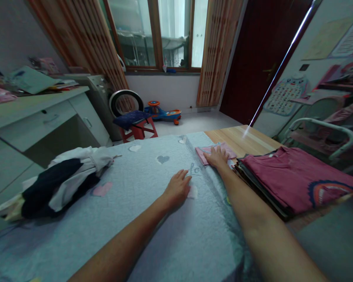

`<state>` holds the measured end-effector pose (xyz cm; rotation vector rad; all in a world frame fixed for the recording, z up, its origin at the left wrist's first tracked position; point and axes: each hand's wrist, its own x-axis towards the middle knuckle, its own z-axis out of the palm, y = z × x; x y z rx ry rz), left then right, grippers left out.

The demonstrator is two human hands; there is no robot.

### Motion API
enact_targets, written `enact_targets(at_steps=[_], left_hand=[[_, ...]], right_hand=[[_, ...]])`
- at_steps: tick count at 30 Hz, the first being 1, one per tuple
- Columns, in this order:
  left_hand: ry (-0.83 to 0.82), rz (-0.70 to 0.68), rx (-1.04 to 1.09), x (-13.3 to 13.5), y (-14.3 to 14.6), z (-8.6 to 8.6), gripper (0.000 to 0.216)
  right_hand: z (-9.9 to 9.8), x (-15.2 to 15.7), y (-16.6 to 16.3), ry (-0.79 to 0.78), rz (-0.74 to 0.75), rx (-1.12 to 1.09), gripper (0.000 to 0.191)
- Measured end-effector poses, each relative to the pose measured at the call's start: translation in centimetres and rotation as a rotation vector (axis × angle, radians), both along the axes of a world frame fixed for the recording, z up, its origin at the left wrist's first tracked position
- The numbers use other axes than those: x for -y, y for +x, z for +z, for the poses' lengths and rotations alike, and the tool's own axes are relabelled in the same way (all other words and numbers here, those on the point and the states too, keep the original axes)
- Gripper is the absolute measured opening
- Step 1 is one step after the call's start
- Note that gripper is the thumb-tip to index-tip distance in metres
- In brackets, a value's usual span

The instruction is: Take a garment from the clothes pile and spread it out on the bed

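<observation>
I see open quilt near and left of my left hand, free to cross. Far left, a heap of clothes blocks the way. On the right, a stack of folded shirts crowds my right hand on the small pink cloth.

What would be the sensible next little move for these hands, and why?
Probably lift the right hand off the small pink cloth and reach for the heap of clothes: the cloth already lies folded flat beside the stack of folded shirts.
</observation>
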<state>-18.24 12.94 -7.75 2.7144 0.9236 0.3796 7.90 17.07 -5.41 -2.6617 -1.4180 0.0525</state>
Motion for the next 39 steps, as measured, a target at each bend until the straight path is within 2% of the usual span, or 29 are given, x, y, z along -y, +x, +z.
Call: enact_targets(at_steps=[3,6,9,13,16,19,21,24,26,29,32,35,39], left_hand=[[0.003,0.066,-0.07,0.6,-3.2,-0.3,0.042],[0.025,0.133,-0.124,1.4,-6.5,-0.4,0.043],[0.043,0.207,-0.187,2.2,-9.9,-0.6,0.045],[0.048,0.32,-0.287,2.9,-13.9,-0.9,0.05],[0.034,0.367,-0.317,3.2,-15.8,-1.3,0.054],[0.03,0.388,-0.302,3.5,-16.4,-1.6,0.055],[0.039,0.392,-0.277,3.7,-16.4,-1.7,0.055],[0.046,0.394,-0.231,3.8,-16.3,-1.8,0.054],[0.047,0.394,-0.2,3.8,-16.4,-2.0,0.054],[0.046,0.39,-0.172,3.7,-16.5,-2.4,0.054],[0.057,0.385,-0.147,3.6,-16.6,-2.7,0.054],[0.069,0.389,-0.126,3.6,-16.6,-2.8,0.053],[0.071,0.398,-0.109,3.7,-16.6,-2.6,0.052]], right_hand=[[0.4,-0.1,0.0,-0.01,-0.008,-0.016,0.075],[0.6,0.0,-0.8,0.055,-0.007,0.029,0.073],[0.2,0.3,-1.9,0.107,0.055,0.06,0.069],[-0.6,0.6,-2.5,0.059,0.113,0.027,0.068],[-0.7,0.7,-2.4,0.037,0.11,0.027,0.067],[0.2,0.7,-3.3,0.042,0.071,0.009,0.067],[1.2,0.8,-5.3,0.102,0.065,0.047,0.066],[2.2,1.3,-10.3,0.128,0.226,0.008,0.065],[2.2,1.9,-14.3,0.065,0.353,-0.058,0.067],[0.8,3.2,-19.3,-0.01,0.456,-0.153,0.07],[-1.3,4.4,-22.1,-0.026,0.459,-0.179,0.07],[-2.9,5.2,-23.0,0.041,0.444,-0.126,0.062],[-3.4,5.4,-23.0,0.083,0.445,-0.092,0.059]])
